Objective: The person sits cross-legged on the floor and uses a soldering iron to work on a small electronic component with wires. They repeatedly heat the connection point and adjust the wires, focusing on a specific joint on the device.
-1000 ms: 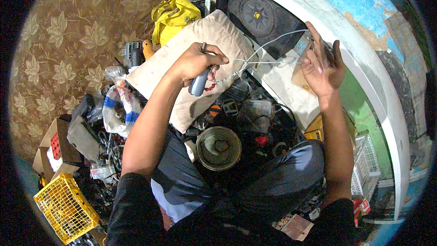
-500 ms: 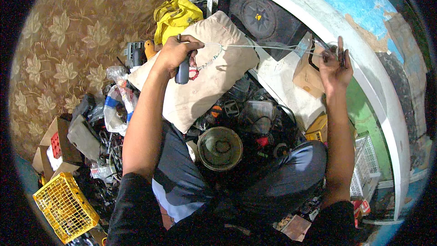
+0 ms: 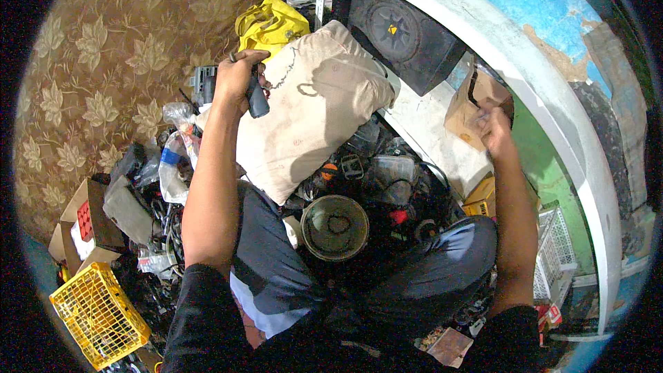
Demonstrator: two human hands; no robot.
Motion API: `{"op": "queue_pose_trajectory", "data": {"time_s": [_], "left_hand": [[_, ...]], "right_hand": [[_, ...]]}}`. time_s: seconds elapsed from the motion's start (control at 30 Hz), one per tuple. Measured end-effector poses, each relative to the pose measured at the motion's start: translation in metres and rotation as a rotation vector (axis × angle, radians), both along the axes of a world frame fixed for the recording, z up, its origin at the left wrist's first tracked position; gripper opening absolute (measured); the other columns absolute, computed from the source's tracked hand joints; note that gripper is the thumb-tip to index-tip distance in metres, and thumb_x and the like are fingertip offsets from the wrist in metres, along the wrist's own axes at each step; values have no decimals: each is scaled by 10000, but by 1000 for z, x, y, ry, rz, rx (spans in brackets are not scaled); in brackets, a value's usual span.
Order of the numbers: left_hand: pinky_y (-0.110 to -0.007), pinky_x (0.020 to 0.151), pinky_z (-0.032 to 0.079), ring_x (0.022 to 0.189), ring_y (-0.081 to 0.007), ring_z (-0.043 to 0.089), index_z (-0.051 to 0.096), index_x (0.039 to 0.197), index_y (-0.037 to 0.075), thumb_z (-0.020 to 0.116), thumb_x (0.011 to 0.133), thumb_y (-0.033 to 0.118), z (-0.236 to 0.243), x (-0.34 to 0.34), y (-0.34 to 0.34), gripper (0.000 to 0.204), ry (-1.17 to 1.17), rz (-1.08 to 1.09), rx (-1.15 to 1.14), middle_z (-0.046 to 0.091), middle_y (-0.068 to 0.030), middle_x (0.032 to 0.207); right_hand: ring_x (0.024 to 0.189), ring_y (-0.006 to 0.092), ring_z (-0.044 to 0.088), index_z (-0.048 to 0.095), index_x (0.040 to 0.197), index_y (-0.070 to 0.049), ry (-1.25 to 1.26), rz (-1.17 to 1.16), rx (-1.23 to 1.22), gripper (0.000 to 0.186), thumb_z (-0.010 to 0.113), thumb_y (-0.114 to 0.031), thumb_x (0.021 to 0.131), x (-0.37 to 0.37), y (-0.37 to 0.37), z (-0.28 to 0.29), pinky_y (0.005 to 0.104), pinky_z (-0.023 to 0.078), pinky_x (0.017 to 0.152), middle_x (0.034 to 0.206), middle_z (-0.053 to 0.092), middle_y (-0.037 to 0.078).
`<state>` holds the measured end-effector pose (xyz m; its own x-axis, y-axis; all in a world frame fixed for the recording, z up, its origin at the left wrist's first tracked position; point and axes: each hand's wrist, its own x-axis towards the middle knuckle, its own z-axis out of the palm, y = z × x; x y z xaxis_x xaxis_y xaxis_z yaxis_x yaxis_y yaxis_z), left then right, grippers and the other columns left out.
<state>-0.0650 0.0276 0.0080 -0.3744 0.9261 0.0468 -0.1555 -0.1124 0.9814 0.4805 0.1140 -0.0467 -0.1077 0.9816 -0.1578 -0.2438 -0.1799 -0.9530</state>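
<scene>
High over the left part of a beige pillow [image 3: 318, 124], my left hand [image 3: 238, 79] is closed on a dark grey cylindrical tool [image 3: 257, 102]. A twisted wire [image 3: 284, 72] hangs beside those fingers, with a small red piece at its lower part, partly hidden by the hand. My right hand [image 3: 496, 126] is at the right, in front of a tan cardboard box [image 3: 461, 121]; its fingers are smeared by motion, so what they hold is unclear. Below, between my legs, sits a round metal container [image 3: 321, 242].
A black speaker box [image 3: 431, 55] stands under a curved white edge [image 3: 580, 152]. A yellow bag [image 3: 269, 21] lies behind the pillow. Dark clutter [image 3: 373, 193] fills the middle; a yellow crate [image 3: 97, 311] and a cardboard carton [image 3: 103, 228] are at lower left.
My left hand has moved up and left with the tool and wire. The strands stretched between both hands no longer show. My right hand has dropped down, its fingers no longer raised.
</scene>
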Motion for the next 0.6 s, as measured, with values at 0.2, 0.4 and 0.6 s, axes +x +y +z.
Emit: {"op": "queue_pose_trajectory", "data": {"time_s": [0.2,0.4,0.6], "left_hand": [[-273,453,465,471,-120,523,687,919,-1,648,849,103,5,16,-11,131,178,-220,-54,559,-34,641],[-261,414,454,448,-114,524,676,896,12,679,842,118,5,64,-20,119,173,-485,-65,564,-35,630],[-254,419,435,432,-104,514,667,808,-4,693,836,57,11,89,-25,72,210,-611,-51,566,-34,595]], "right_hand": [[938,244,665,628,1151,-52,-1554,475,49,374,609,-357,935,-64,-24,-5,399,526,819,1083,678,125],[1141,221,602,555,1315,-29,-898,449,728,394,600,-205,965,-184,-79,33,345,422,1023,1188,661,123],[911,166,638,623,1128,2,-543,669,599,256,552,-199,986,-207,-83,36,320,494,826,960,676,105]]}}
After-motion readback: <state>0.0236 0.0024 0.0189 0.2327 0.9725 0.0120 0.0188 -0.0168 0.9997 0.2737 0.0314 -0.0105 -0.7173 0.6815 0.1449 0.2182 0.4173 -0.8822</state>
